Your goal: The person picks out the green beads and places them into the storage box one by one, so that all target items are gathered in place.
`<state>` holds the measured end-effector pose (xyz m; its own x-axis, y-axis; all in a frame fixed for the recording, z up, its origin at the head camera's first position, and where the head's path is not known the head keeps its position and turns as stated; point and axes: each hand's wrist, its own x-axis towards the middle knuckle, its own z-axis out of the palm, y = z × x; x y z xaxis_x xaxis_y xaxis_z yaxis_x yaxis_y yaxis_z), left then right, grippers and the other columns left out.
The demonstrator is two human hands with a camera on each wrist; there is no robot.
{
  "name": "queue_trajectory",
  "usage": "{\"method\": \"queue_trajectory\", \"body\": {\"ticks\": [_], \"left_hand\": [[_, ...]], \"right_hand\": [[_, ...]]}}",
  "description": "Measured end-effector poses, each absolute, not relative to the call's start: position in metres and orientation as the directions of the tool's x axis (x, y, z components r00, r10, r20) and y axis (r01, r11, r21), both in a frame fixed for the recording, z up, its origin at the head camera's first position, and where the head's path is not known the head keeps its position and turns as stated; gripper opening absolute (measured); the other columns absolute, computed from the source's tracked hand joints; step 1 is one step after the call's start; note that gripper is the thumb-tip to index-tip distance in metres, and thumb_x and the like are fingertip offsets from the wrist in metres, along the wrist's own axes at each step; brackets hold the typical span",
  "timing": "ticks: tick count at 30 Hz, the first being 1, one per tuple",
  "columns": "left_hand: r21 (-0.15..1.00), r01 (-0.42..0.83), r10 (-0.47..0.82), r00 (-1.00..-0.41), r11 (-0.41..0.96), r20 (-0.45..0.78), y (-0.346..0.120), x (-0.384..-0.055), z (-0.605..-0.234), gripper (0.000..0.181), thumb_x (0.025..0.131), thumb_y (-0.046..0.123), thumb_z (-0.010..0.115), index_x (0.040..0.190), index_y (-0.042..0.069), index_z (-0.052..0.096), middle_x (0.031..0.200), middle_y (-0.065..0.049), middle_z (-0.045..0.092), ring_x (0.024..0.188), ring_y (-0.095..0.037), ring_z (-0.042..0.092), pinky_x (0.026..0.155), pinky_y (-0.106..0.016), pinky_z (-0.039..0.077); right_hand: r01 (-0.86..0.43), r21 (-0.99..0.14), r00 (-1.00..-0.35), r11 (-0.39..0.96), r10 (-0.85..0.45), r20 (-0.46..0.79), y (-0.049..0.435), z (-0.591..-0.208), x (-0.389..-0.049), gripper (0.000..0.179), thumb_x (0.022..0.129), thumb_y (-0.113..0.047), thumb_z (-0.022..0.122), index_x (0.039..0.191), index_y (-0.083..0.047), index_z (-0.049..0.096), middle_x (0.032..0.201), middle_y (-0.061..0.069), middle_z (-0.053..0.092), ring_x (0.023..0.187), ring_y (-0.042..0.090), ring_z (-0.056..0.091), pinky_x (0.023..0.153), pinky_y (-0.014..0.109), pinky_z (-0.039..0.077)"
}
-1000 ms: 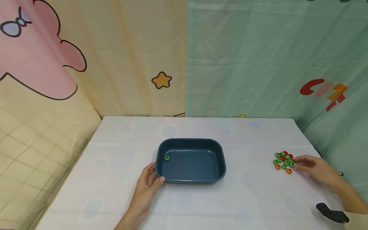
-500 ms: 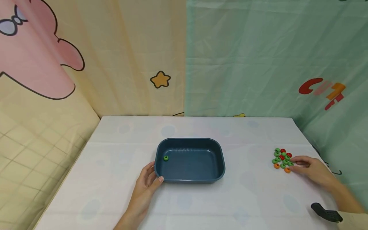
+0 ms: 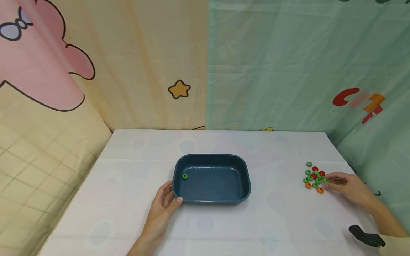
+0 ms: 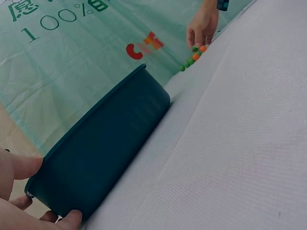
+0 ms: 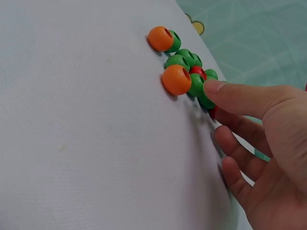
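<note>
A dark blue rectangular tray [image 3: 211, 192] stands mid-table, a single green bead [image 3: 185, 176] lying inside near its left wall. My left hand [image 3: 161, 209] grips the tray's near left corner, thumb at the rim and fingers around the side; the left wrist view shows the tray's outer wall [image 4: 110, 139]. At the right, a loose cluster of green, red and orange beads [image 3: 315, 176] lies on the table. My right hand [image 3: 350, 186] is at the cluster's right side, pinching a green bead [image 3: 325, 180] between thumb and fingers; the thumb partly hides it in the right wrist view.
A white cloth covers the table [image 3: 272, 220]. Printed curtains [image 3: 272, 71] hang behind and at the sides. A black strap end [image 3: 366, 236] sticks out by the right sleeve. One green bead [image 3: 309, 164] lies slightly apart at the cluster's back.
One green bead has rolled away from the back of the cluster. My right hand has closed on a green bead and shifted it slightly. The left hand and tray stay put.
</note>
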<state>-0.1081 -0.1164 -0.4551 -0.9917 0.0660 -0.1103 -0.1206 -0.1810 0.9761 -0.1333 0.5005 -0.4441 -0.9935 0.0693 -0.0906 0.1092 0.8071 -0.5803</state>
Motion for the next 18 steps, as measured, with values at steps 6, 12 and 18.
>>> {"method": "queue_trajectory", "body": {"ticks": [6, 12, 18], "left_hand": [[0.976, -0.125, 0.061, -0.991, -0.179, -0.116, -0.117, -0.108, -0.455, 0.069, 0.097, -0.003, 0.068, 0.156, 0.008, 0.034, 0.156, -0.018, 0.037, 0.147, -0.033, 0.034, 0.100, -0.020, 0.046], [0.977, -0.127, 0.061, -0.991, -0.173, -0.119, -0.117, -0.108, -0.456, 0.069, 0.097, -0.003, 0.068, 0.156, 0.008, 0.034, 0.156, -0.018, 0.037, 0.147, -0.034, 0.034, 0.099, -0.020, 0.046], [0.976, -0.121, 0.061, -0.992, -0.179, -0.112, -0.117, -0.108, -0.456, 0.068, 0.097, -0.003, 0.068, 0.156, 0.007, 0.034, 0.156, -0.019, 0.038, 0.146, -0.034, 0.035, 0.099, -0.021, 0.047]], "right_hand": [[0.054, -0.591, -0.998, 0.805, 0.027, -0.055, 0.493, -0.432, -0.138, 0.048, 0.095, -0.033, 0.078, 0.124, 0.004, 0.069, 0.116, 0.011, 0.068, 0.090, -0.016, 0.046, 0.070, 0.019, 0.049], [0.022, -0.610, -0.999, 0.792, -0.005, -0.042, 0.481, -0.422, -0.145, 0.046, 0.097, -0.033, 0.076, 0.127, 0.002, 0.068, 0.117, 0.008, 0.067, 0.093, -0.015, 0.048, 0.072, 0.018, 0.050], [-0.034, -0.607, -0.998, 0.794, -0.054, -0.014, 0.464, -0.417, -0.155, 0.043, 0.099, -0.029, 0.074, 0.127, 0.003, 0.067, 0.119, 0.019, 0.068, 0.093, -0.014, 0.050, 0.073, 0.017, 0.051]]}}
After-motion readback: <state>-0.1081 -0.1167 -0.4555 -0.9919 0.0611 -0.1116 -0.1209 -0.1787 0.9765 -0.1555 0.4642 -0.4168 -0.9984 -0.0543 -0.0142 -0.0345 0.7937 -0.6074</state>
